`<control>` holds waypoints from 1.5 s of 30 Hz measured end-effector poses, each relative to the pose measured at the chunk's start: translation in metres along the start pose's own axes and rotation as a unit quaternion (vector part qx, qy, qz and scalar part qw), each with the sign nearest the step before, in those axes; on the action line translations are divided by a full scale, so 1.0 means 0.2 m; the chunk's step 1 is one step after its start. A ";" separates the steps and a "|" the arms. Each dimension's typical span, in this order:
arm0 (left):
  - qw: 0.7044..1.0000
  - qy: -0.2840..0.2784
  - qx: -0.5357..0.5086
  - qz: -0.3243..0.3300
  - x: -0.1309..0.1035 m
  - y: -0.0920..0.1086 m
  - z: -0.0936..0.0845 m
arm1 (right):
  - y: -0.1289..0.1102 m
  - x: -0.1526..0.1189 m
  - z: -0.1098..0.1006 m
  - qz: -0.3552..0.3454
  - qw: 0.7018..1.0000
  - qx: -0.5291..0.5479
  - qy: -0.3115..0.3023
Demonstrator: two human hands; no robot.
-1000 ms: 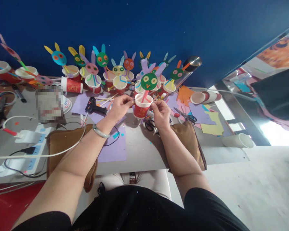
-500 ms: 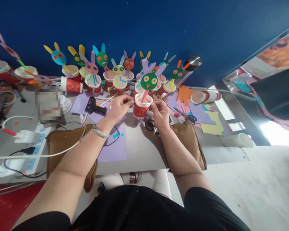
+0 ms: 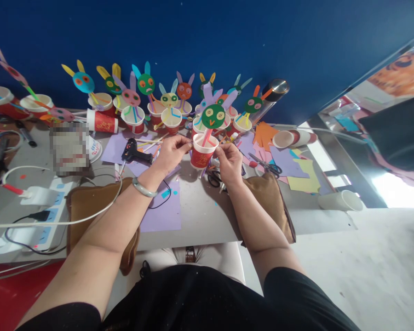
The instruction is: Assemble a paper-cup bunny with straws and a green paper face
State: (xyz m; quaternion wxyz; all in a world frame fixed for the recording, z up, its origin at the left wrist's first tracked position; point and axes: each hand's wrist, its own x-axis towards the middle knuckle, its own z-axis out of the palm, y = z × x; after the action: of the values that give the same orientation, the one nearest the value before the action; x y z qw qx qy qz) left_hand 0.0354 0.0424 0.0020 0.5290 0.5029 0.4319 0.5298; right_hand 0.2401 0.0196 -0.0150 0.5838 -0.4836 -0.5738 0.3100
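A red paper cup [image 3: 200, 158] with a white rim is held upright between my two hands, above the table. From it rises a green paper face [image 3: 213, 116] with yellow eyes, an orange beak-like mouth and lilac ears, on pink strips. My left hand [image 3: 174, 154] pinches the rim's left side between thumb and fingers. On the right side of the rim, my right hand [image 3: 229, 161] grips with closed fingertips. Just behind the cup stand several similar red cups with coloured paper faces, such as a pink one [image 3: 131, 97].
A black glue gun [image 3: 137, 151] lies left of my left hand. Scissors [image 3: 267, 166], coloured paper [image 3: 304, 175] and a brown pouch [image 3: 271, 202] are at right. A power strip [image 3: 54, 216] with cables sits at left. A steel flask [image 3: 278, 89] stands near the blue wall.
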 end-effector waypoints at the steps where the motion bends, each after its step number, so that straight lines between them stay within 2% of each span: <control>1: 1.000 -0.001 -0.002 -0.002 0.00 0.00 0.00 | 0.00 0.00 0.00 -0.001 1.000 0.000 0.000; 45: 1.000 -0.007 -0.009 -0.018 0.01 0.00 0.00 | 0.00 0.00 0.00 0.003 1.000 0.004 -0.004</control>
State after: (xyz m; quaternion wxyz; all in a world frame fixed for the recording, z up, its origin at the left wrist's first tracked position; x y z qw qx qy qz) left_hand 0.0355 0.0436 0.0027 0.5457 0.4946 0.4321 0.5204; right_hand 0.2395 0.0203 -0.0159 0.5825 -0.4818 -0.5733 0.3162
